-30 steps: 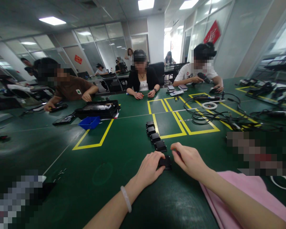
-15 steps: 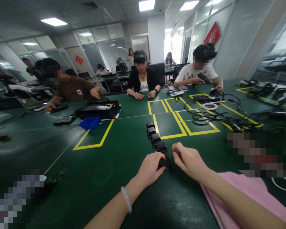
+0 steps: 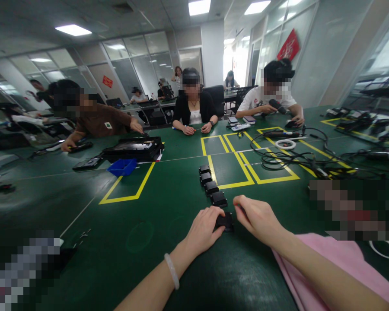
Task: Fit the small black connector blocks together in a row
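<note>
My left hand (image 3: 205, 226) is closed on a small black box-shaped part (image 3: 227, 221), which lies on the green table (image 3: 168, 255). Its fingers and thumb cover the part's left side. Just right of that part, my right hand (image 3: 257, 218) is curled with fingertips pressed together; whether anything is in them is hidden. Beyond my hands, a slanting row of similar black parts (image 3: 211, 187) runs away from me, the closest one (image 3: 218, 198) a short gap from the held part.
Yellow tape outlines (image 3: 233, 186) mark the table. A blue bin (image 3: 122, 166) stands by a black open case (image 3: 134, 149) at left. Black cables (image 3: 288, 162) and a white ring (image 3: 285, 144) lie at right, a pink cloth (image 3: 333, 263) under my right forearm. Co-workers sit opposite.
My right hand's fingers have curled in slightly. My left hand and the black parts have stayed in place. At far left, a co-worker's hand has moved right over the black case.
</note>
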